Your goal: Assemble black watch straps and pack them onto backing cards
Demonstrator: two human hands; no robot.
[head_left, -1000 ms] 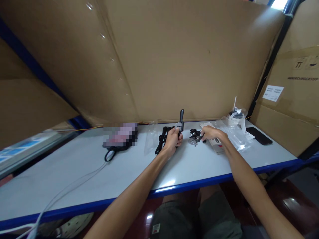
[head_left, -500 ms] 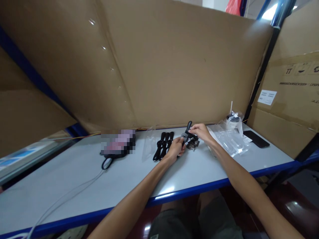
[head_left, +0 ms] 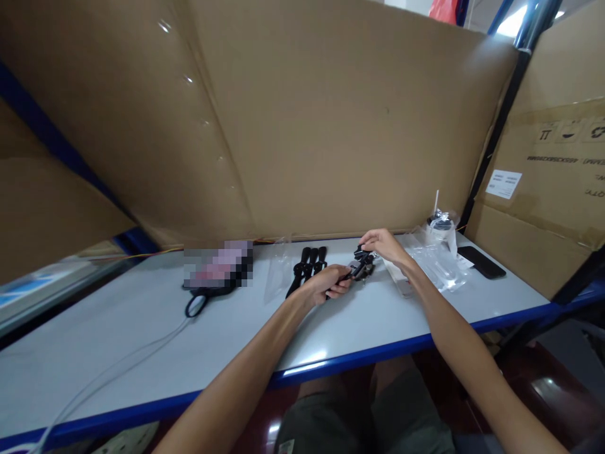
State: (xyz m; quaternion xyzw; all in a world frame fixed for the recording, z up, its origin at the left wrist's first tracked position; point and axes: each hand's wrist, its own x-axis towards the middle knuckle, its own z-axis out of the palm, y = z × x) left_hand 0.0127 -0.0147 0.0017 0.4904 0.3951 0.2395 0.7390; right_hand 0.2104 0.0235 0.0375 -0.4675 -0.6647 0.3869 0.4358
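My left hand (head_left: 331, 281) is closed around a slim black-handled tool (head_left: 358, 267) with some grey on it; its exact kind is unclear. The tool slants up and to the right. My right hand (head_left: 380, 243) pinches a small black part (head_left: 362, 250) at the tool's far end. Just beyond and below the fingers lie small dark metallic parts (head_left: 367, 273), partly hidden. Left of my left hand, three matching black pieces (head_left: 305, 267), slim with a knob at mid-length, lie side by side on the table; my left hand and forearm hide their lower ends.
A clear plastic bag (head_left: 278, 271) lies left of the black pieces. Further left is a blurred-out device (head_left: 220, 268) with a loop and a cable (head_left: 137, 353). To the right are plastic packaging (head_left: 442, 268), a wrapped cup (head_left: 440, 228) and a black phone (head_left: 481, 261). Cardboard (head_left: 331, 126) walls the back.
The black-handled tool has tipped from nearly upright to a lower slant. My left hand has turned with it, and my right hand has moved slightly up at its far end.
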